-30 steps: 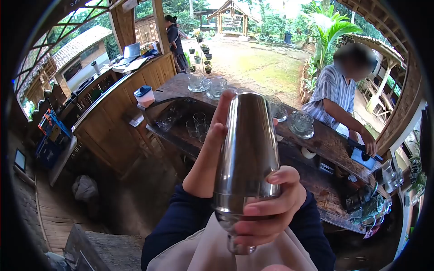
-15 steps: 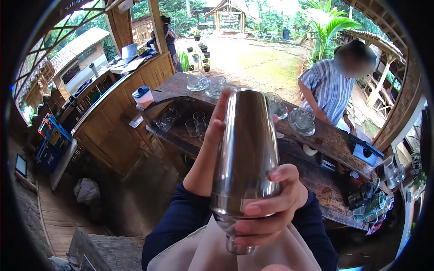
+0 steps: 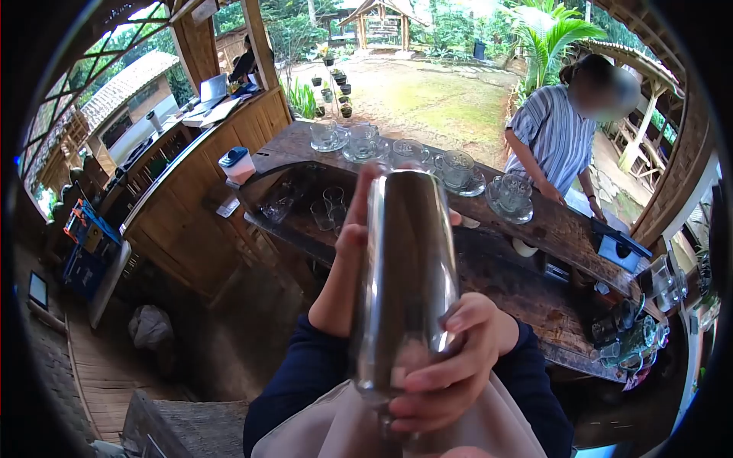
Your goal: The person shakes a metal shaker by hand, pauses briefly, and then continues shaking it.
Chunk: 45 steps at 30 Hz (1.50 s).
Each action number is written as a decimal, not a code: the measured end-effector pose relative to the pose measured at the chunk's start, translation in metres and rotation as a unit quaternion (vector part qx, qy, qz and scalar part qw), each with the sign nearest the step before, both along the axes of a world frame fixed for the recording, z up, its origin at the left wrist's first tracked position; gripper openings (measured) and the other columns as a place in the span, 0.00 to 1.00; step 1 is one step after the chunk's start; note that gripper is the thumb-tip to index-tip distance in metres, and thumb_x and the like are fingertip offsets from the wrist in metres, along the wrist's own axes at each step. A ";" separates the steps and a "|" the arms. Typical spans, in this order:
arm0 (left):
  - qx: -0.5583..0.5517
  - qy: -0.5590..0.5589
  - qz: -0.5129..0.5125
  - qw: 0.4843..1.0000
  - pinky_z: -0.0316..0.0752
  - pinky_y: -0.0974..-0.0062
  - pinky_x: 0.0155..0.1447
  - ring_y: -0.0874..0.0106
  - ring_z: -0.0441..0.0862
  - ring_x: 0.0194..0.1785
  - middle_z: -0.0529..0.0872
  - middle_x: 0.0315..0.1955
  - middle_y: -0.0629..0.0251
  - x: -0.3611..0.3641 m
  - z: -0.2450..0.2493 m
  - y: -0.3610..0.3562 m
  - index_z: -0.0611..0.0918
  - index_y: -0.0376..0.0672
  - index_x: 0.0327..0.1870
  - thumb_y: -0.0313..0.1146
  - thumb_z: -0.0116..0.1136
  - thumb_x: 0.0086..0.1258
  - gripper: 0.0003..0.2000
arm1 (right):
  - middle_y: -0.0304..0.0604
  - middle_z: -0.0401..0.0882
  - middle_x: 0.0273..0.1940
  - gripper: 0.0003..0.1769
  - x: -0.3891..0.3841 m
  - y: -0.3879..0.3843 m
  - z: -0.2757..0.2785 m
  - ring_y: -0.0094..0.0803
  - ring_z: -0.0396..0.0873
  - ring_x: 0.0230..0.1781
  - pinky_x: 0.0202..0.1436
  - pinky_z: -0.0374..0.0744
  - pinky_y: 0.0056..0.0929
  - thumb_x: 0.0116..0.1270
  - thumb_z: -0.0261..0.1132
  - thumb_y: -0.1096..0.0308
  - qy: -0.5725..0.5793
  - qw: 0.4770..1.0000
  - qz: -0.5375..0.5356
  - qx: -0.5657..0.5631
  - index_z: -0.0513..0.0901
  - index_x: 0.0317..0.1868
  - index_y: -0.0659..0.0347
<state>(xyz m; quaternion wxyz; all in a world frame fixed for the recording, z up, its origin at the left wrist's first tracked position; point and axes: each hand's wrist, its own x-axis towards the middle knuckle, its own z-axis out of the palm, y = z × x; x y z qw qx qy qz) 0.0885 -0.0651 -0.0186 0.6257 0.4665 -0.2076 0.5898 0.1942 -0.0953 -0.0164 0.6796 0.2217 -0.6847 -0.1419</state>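
Beyond the sunlit, grassy yard edge, a long dark-brown wooden counter [image 3: 527,309] stretches across in front of me, with clear glass cups on saucers [image 3: 458,174] lined along its upper ledge. Across it stands a co-worker in a blue-and-white striped shirt [image 3: 551,131], near a blue-and-white box [image 3: 617,253]. Between my hands, above my lap and short of the counter, is a shiny silver metal cocktail shaker [image 3: 408,267], tilted with its broad flat end away from me. My right hand [image 3: 447,374] is clamped around its lower, nearer end. My left hand [image 3: 353,231] supports the far end from behind, fingers curved around it, tips showing past both sides; the metal hides my palm.
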 end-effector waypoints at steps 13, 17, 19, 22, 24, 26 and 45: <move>-0.280 -0.023 -0.089 0.956 0.80 0.56 0.47 0.54 0.76 0.54 0.71 0.57 0.50 0.003 -0.017 -0.012 0.70 0.44 0.59 0.46 0.57 0.65 0.25 | 0.37 0.77 0.45 0.11 0.036 -0.016 0.011 0.38 0.79 0.48 0.53 0.73 0.38 0.55 0.65 0.66 -0.127 0.984 -0.034 -0.121 0.80 0.41 0.50; -0.110 -0.003 -0.069 0.992 0.79 0.54 0.48 0.53 0.76 0.53 0.68 0.59 0.48 0.019 -0.032 0.014 0.66 0.45 0.62 0.54 0.59 0.62 0.32 | 0.34 0.79 0.41 0.11 0.036 -0.005 -0.006 0.34 0.79 0.47 0.54 0.72 0.38 0.51 0.65 0.68 -0.004 0.998 0.063 -0.026 0.81 0.37 0.45; -0.366 0.073 -0.032 0.927 0.78 0.62 0.49 0.59 0.77 0.52 0.76 0.52 0.52 0.010 -0.057 0.036 0.72 0.38 0.55 0.53 0.48 0.69 0.26 | 0.43 0.79 0.43 0.19 0.059 0.014 -0.008 0.39 0.77 0.50 0.51 0.74 0.38 0.45 0.69 0.65 -0.180 0.889 -0.061 -0.417 0.80 0.41 0.54; -0.381 -0.101 -0.108 0.913 0.73 0.59 0.56 0.60 0.78 0.51 0.78 0.52 0.54 0.025 -0.067 0.053 0.73 0.38 0.55 0.45 0.40 0.73 0.20 | 0.53 0.75 0.52 0.28 0.035 0.069 -0.016 0.47 0.75 0.51 0.55 0.72 0.39 0.44 0.72 0.64 -0.011 0.886 -0.100 -0.453 0.77 0.47 0.65; -0.347 -0.092 -0.153 0.921 0.72 0.54 0.57 0.60 0.75 0.57 0.76 0.55 0.53 0.023 -0.040 0.039 0.70 0.40 0.59 0.42 0.42 0.73 0.20 | 0.51 0.75 0.52 0.27 0.048 0.043 0.004 0.46 0.75 0.51 0.57 0.71 0.41 0.45 0.72 0.63 0.003 0.900 -0.123 -0.418 0.77 0.48 0.61; -0.314 0.056 -0.120 0.940 0.71 0.54 0.59 0.56 0.71 0.61 0.73 0.58 0.50 0.016 -0.020 0.024 0.65 0.42 0.64 0.44 0.40 0.74 0.22 | 0.42 0.77 0.50 0.22 0.069 -0.002 0.021 0.38 0.77 0.49 0.57 0.71 0.39 0.45 0.73 0.63 -0.133 0.901 -0.234 -0.341 0.80 0.44 0.53; -0.109 -0.042 -0.339 0.933 0.78 0.57 0.54 0.51 0.74 0.57 0.68 0.58 0.42 0.103 -0.013 0.052 0.57 0.47 0.67 0.54 0.45 0.70 0.31 | 0.39 0.76 0.53 0.18 0.110 -0.021 0.045 0.44 0.76 0.54 0.57 0.71 0.48 0.49 0.69 0.62 -0.151 0.935 -0.319 -0.021 0.81 0.43 0.45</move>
